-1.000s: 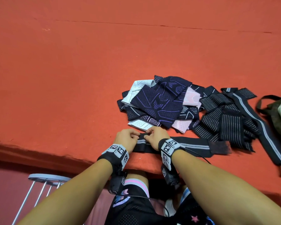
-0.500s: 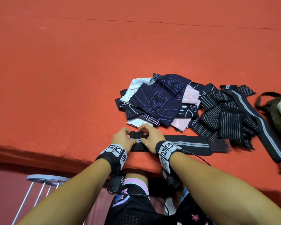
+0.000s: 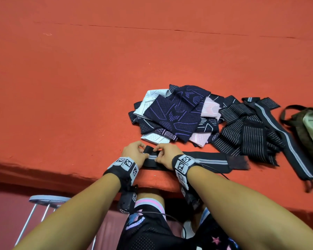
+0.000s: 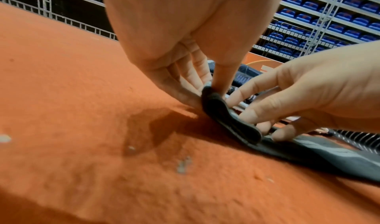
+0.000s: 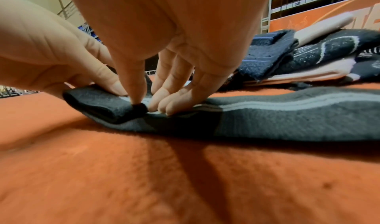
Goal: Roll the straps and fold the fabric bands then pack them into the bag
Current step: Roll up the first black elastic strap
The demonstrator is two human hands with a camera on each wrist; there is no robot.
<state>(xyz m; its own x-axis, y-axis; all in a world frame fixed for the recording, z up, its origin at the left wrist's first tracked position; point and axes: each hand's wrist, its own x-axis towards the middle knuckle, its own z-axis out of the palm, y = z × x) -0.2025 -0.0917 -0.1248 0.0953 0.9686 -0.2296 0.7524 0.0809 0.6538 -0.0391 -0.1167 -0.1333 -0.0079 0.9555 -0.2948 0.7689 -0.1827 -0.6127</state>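
A black strap with a grey centre stripe (image 3: 206,160) lies along the near edge of the orange surface. Its left end is turned over into a small flat roll (image 3: 150,150). My left hand (image 3: 136,152) pinches that roll from the left, thumb and fingers round it (image 4: 209,91). My right hand (image 3: 163,154) grips it from the right, its thumb on the fold's edge (image 5: 136,103) and its fingers (image 5: 168,104) down on the strap (image 5: 267,117). Behind lies a heap of patterned fabric bands (image 3: 175,114), and to the right a heap of striped straps (image 3: 248,130).
A long black strap with a grey stripe (image 3: 287,141) runs diagonally at the right. An olive bag with a dark handle (image 3: 311,127) sits at the right edge. The orange surface (image 3: 79,87) ends just under my wrists. A metal stool (image 3: 47,198) stands below left.
The strap's left end, flat a second ago, has been turned over towards the right into a small roll. Both hands stayed on it and shifted slightly away from me.
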